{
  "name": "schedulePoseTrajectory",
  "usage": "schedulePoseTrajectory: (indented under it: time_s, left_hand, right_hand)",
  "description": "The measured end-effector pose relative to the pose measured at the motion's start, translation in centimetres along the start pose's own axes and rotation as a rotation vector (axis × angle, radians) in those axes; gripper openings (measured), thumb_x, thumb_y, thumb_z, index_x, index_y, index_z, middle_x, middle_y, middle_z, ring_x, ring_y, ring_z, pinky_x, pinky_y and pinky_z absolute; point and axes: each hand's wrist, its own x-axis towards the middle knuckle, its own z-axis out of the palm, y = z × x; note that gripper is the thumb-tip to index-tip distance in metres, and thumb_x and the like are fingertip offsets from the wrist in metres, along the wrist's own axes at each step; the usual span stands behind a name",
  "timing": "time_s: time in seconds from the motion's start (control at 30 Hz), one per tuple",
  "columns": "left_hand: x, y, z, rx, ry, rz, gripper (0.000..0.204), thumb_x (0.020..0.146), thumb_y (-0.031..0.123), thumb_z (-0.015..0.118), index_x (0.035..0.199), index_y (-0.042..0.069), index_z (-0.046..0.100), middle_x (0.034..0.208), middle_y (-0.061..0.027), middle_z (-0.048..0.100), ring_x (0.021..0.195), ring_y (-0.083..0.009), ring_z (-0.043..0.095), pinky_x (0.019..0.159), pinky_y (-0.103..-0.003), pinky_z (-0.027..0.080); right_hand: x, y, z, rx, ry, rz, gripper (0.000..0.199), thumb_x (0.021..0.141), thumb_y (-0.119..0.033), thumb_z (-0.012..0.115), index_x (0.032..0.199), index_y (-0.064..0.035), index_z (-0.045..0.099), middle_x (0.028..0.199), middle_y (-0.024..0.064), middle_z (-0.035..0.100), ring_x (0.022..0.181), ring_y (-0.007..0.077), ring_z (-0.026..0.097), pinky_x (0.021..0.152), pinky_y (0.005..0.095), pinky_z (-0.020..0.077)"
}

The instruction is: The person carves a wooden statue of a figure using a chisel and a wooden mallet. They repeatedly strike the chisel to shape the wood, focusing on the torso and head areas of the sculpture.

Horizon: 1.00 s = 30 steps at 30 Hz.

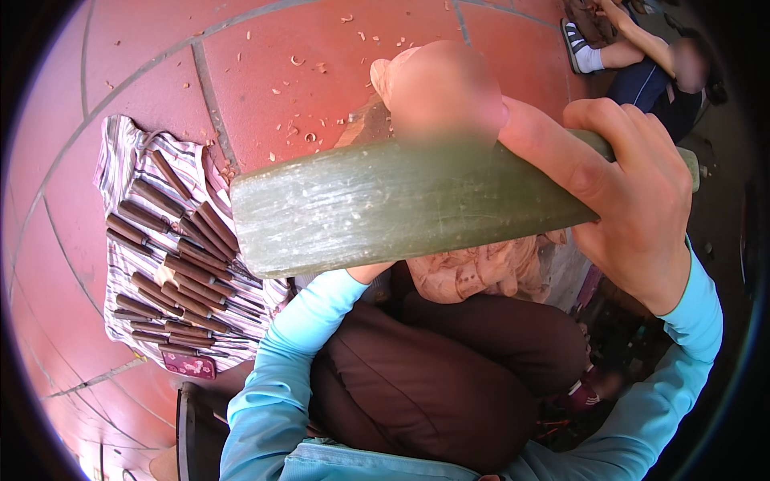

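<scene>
My right hand [634, 176] is closed around a thick, flat green bar [361, 208], with one finger laid along its broad face. The bar is scuffed whitish toward its left end and has a narrower end beyond my hand. Behind and below it is a pale brown carved wooden piece [481, 268], partly hidden. Above the bar, a rounded pale form [445, 88] is blurred, and I cannot make out what it is. Only the wrist of my left hand [370, 272] shows at the bar's lower edge. The fingers are hidden behind the bar.
Several carving chisels with dark wooden handles [192, 297] lie on a striped cloth [120, 180] at the left. A dark red patterned item [188, 363] lies at the cloth's near edge. Wood shavings [298, 61] dot the red tiled floor [265, 104]. Another person [650, 80] sits at far right.
</scene>
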Motion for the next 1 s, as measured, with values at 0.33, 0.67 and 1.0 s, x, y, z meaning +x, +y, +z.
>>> schedulePoseTrajectory:
  time_s: [0.33, 0.67, 1.0]
  left_hand:
    - [1.0, 1.3, 1.1, -0.161, 0.029, 0.036, 0.02, 0.089, 0.011, 0.058, 0.072, 0.008, 0.047, 0.063, -0.0042, 0.05, 0.052, -0.0125, 0.046, 0.047, -0.028, 0.037]
    - [2.1, 2.9, 2.8, -0.289, 0.092, 0.041, 0.02, 0.084, 0.004, 0.062, 0.07, 0.007, 0.048, 0.059, -0.0037, 0.046, 0.047, -0.0142, 0.042, 0.044, -0.03, 0.032]
    - [0.5, 1.5, 3.5, -0.343, 0.049, 0.202, 0.029, 0.075, -0.01, 0.065, 0.066, 0.006, 0.042, 0.055, -0.0042, 0.046, 0.043, -0.0165, 0.042, 0.04, -0.03, 0.032]
  right_hand:
    - [-1.0, -0.7, 0.0, -0.149, 0.077, -0.057, 0.064, 0.054, -0.017, 0.073, 0.114, -0.0361, 0.066, 0.083, 0.0019, 0.05, 0.061, 0.0164, 0.047, 0.051, 0.0266, 0.0363]
    - [-1.7, -0.8, 0.7, -0.165, 0.184, -0.078, 0.058, 0.053, -0.022, 0.072, 0.108, -0.0409, 0.067, 0.084, 0.002, 0.051, 0.059, 0.0155, 0.045, 0.051, 0.0255, 0.0352]
    - [-5.7, -1.8, 1.0, 0.029, 0.161, -0.031, 0.049, 0.059, -0.028, 0.076, 0.105, -0.0426, 0.066, 0.084, 0.0044, 0.052, 0.063, 0.0213, 0.048, 0.054, 0.0323, 0.0396]
